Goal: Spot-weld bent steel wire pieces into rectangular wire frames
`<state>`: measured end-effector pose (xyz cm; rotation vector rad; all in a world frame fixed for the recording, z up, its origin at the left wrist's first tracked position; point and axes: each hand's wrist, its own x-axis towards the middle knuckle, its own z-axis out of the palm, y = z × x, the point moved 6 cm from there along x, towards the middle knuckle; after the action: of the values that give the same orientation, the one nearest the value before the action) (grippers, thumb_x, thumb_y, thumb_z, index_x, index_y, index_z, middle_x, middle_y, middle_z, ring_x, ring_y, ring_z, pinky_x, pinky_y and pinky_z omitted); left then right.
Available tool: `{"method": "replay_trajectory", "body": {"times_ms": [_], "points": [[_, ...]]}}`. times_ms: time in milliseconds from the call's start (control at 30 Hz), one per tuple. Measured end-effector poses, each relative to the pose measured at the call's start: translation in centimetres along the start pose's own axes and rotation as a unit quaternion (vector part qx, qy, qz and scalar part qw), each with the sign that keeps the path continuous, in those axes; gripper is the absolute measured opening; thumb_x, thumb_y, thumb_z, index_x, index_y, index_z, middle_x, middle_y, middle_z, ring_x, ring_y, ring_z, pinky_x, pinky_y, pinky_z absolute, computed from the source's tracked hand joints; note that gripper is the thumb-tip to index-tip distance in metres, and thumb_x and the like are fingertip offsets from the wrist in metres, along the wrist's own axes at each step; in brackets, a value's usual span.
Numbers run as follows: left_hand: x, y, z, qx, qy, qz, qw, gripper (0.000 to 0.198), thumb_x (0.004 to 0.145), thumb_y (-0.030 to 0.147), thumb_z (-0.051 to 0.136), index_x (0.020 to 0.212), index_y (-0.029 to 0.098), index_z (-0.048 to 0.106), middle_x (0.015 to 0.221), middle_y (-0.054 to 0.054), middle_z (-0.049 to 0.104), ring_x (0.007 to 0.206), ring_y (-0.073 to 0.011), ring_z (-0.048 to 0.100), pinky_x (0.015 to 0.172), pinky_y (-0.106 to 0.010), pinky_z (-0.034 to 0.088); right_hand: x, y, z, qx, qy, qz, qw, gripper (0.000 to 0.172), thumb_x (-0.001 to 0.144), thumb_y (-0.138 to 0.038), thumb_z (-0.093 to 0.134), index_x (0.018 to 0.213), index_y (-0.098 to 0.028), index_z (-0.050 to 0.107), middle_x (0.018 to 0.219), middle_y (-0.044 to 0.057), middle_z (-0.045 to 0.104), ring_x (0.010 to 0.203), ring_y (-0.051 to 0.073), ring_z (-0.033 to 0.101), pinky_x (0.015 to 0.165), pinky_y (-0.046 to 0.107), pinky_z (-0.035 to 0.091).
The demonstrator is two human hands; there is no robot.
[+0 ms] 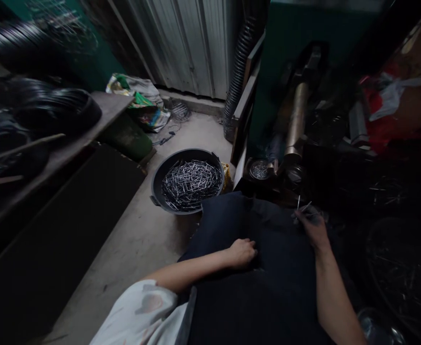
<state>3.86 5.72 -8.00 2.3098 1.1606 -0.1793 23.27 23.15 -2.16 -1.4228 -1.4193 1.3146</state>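
Note:
My left hand (242, 253) rests on the dark cloth (228, 218) over my lap. Its fingers are curled under, and whatever they may hold is hidden. Farther right, my right hand (314, 227) is closed on several thin metal pins (306, 207), which stick out between the fingertips at different angles. Just beyond that hand is the dark machine, with a brass-coloured cylinder (297, 120) and a small round dish of metal bits (259, 169). In front of my knees, a grey basin (155, 184) on the floor holds a heap of similar shiny pins.
On the left runs a bench (113, 103) bearing black wire coils (63, 112). Crumpled sacks (146, 98) lie by the corrugated metal panel (192, 48). A ribbed black hose (237, 72) hangs beside it. Loose pins lie in a dim, broad container (401, 268) at my right.

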Motion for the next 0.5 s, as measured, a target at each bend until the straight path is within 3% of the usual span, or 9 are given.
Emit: {"method": "replay_trajectory", "body": {"times_ms": [167,367,500], "points": [[-0.3,-0.9,-2.7,0.024,0.066,-0.017,0.997,0.021,0.097,0.020,0.045,0.109,0.014,0.062,0.109,-0.015,0.063,0.093,-0.0243,0.061,0.065,-0.031,0.055,-0.2,0.1,-0.5,0.013,0.010,-0.016,1.000,0.040,0.074,-0.052,0.083,0.085,-0.019,0.063,0.072,0.004,0.073,0.058,0.016,0.064,0.058,0.026,0.051],[1.1,-2.3,-4.5,-0.006,0.074,-0.050,0.996,0.014,0.090,0.014,0.055,0.084,0.015,0.068,0.105,-0.014,0.067,0.090,-0.0230,0.063,0.064,-0.027,0.052,-0.3,0.0,-0.5,0.034,0.014,-0.027,0.999,0.039,0.074,-0.051,0.084,0.085,-0.019,0.063,0.072,0.003,0.073,0.059,0.015,0.064,0.061,0.026,0.052],[0.7,-4.4,-6.1,-0.033,0.109,-0.095,0.989,0.022,0.090,0.009,0.048,0.089,0.014,0.069,0.100,-0.015,0.067,0.084,-0.0221,0.064,0.071,-0.030,0.052,-0.4,-0.3,-0.3,0.038,0.006,-0.038,0.999,0.038,0.076,-0.051,0.082,0.082,-0.020,0.061,0.071,0.001,0.072,0.058,0.014,0.063,0.061,0.026,0.051]]}}
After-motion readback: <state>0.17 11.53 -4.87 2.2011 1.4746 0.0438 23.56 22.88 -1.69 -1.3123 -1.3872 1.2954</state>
